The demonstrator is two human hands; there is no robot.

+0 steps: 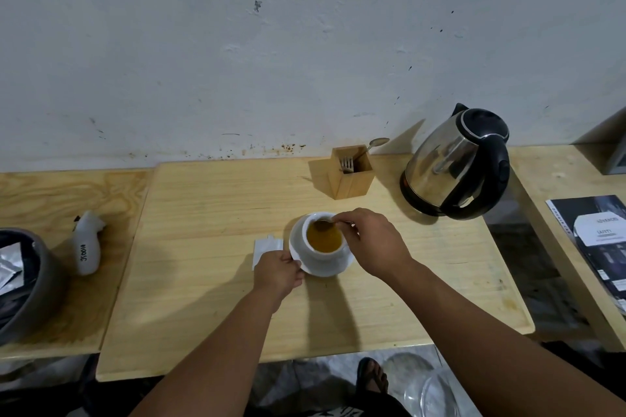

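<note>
My right hand [372, 240] sits just below the middle of the frame, and its fingers pinch the handle of a small spoon [323, 223]. The spoon's bowl dips into the brown tea [323, 237] at the far side of a white cup [321, 257]. The cup stands on a white saucer [342, 268], also in the middle of the frame. My left hand [277, 269] is just left of the saucer, and its fingers curl round the rim and hold it. A small white paper packet [267, 244] lies flat beside that hand, touching the saucer's left edge. All of this rests on a pale wooden table [203, 213]. Further up, near the wall, stands a wooden box [352, 181] with a fork [346, 164] and a second spoon [377, 142] sticking out. To the right of the box is a shiny kettle [454, 162] with a black handle. At the left edge of the frame I see a dark round bin [30, 288], and a white bag [87, 244] lies near it. A dark booklet [599, 240] lies at the right edge.
</note>
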